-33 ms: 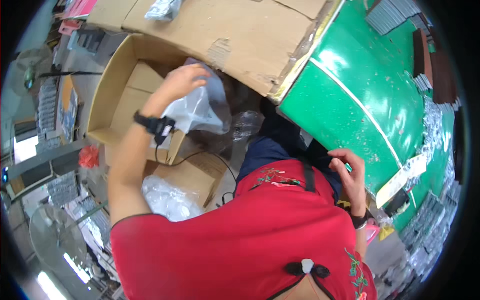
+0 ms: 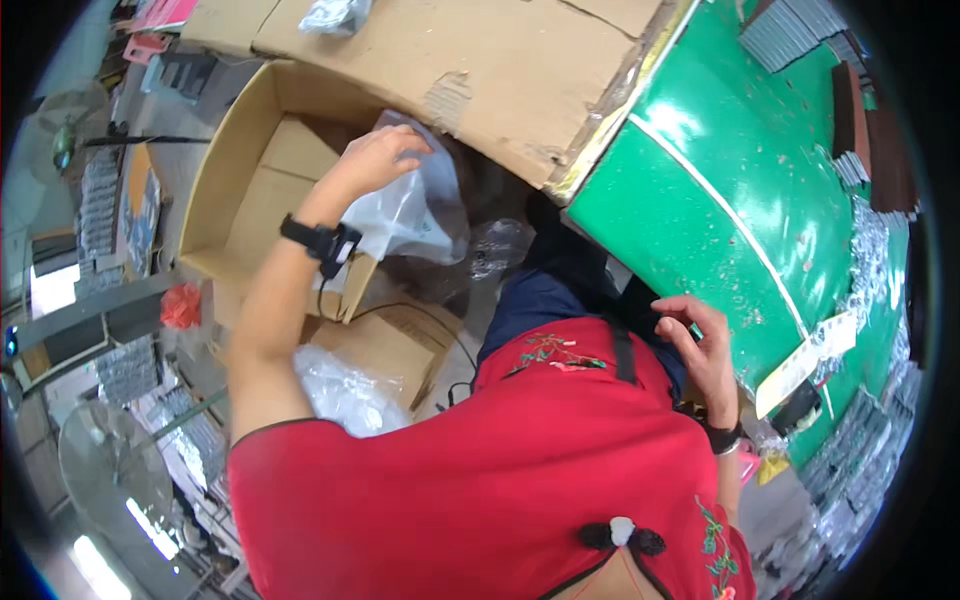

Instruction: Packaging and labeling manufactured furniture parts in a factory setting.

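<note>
My left hand (image 2: 383,160) is over a translucent plastic bag (image 2: 412,222), fingers loosely bent and apart. Whether the fingertips touch the plastic I cannot tell. The bag hangs over the near right corner of an open cardboard box (image 2: 215,190), partly inside it. A black device with a cable is strapped to my left wrist. Beside the green tabletop (image 2: 680,215), near its close edge, my right hand (image 2: 703,350) is raised in front of my body. Its thumb and fingers are curved with a gap between them, and nothing shows in it.
Flattened cardboard (image 2: 400,60) covers the surface beyond the box, with a small plastic-wrapped bundle (image 2: 335,14) on it. Crumpled clear plastic (image 2: 345,390) lies by my left elbow. Grey stacked pieces (image 2: 785,35) and a pale label card (image 2: 785,380) are on the green tabletop.
The surroundings have shifted slightly to the right in the view. Both hands keep nearly the same pose.
</note>
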`<state>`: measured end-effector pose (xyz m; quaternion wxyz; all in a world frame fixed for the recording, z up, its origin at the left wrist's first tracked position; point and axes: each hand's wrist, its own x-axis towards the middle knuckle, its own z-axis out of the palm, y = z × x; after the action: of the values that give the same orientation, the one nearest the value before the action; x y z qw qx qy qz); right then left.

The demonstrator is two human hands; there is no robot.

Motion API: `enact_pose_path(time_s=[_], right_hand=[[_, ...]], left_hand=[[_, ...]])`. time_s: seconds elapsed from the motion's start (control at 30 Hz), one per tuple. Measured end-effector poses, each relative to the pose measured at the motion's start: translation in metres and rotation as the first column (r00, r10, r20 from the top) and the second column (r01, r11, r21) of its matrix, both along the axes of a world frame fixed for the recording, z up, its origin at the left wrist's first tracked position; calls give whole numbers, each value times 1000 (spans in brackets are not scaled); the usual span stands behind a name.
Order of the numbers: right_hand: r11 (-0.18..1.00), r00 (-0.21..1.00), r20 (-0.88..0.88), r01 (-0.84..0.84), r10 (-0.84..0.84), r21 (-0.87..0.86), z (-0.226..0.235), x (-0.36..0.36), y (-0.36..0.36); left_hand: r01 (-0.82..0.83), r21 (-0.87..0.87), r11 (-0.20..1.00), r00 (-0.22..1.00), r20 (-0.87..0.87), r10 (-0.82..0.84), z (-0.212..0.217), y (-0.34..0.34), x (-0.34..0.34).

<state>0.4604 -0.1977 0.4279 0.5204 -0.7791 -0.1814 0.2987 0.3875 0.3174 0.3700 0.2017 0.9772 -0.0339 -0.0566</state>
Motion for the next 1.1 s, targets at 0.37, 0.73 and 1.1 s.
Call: enact_pose_path(time_s=[0.37,0.73,1.1], right_hand=[[997,996,52,-74,73,11,-10,-1,8],[987,972,171,-161,160,-13,-1,4,11],[855,950,179,-308,255,418,16,28,111]], left_hand=[[-267,478,837,550,-638,539,-52,101,-127],[-641,334,692,723,-42,690,31,87,-99],[-87,-604,792,972,125,201,136,-196,26]])
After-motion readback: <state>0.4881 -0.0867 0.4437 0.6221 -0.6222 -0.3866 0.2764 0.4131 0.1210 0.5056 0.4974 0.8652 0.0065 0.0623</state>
